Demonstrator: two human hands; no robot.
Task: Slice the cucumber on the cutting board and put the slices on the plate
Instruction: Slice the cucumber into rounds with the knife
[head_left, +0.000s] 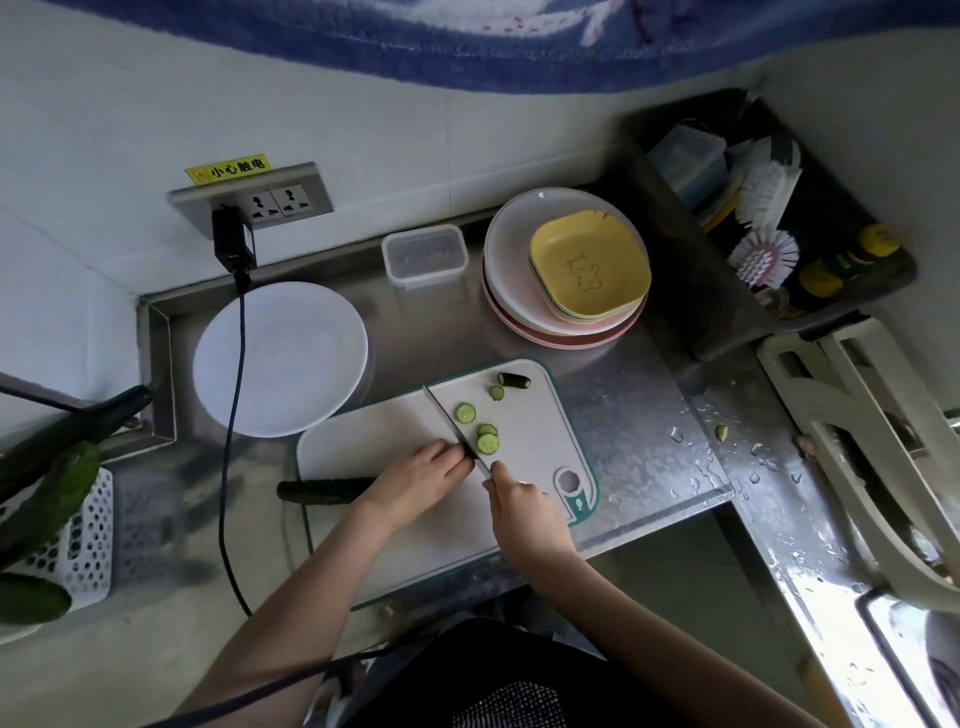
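1. We see the cucumber (324, 491) lying on the near left part of the cutting board (395, 421), its long axis roughly left to right; the dark uncut end sticks out past the board's left edge and the cut end, hidden under the hand, points right toward the blade.
2. The left hand (415, 480) lies curled over the cucumber, fingers bent on top of it and holding it down just beside the blade.
3. The right hand (519, 512) grips the handle of the knife (452, 426); the blade runs from the hand up and to the left across the board, tip pointing away from the person.
4. We count four round slices (488, 443) to the right of the blade: two overlapping close to the blade, one above them, one farther up. Beside that last one lies one short end piece (514, 380), near the board's far edge.
5. The white plate (280, 358) stands on the steel counter (623, 415) just beyond the board's far left corner; no slice lies on it.
6. A black cable (234, 415) runs down from a wall socket (249, 200) across the plate's left rim.
7. Around: one clear lidded container (425, 254), one stack of dishes (566, 265) topped by a yellow square dish, and three more cucumbers in a white basket (88, 540) at left.
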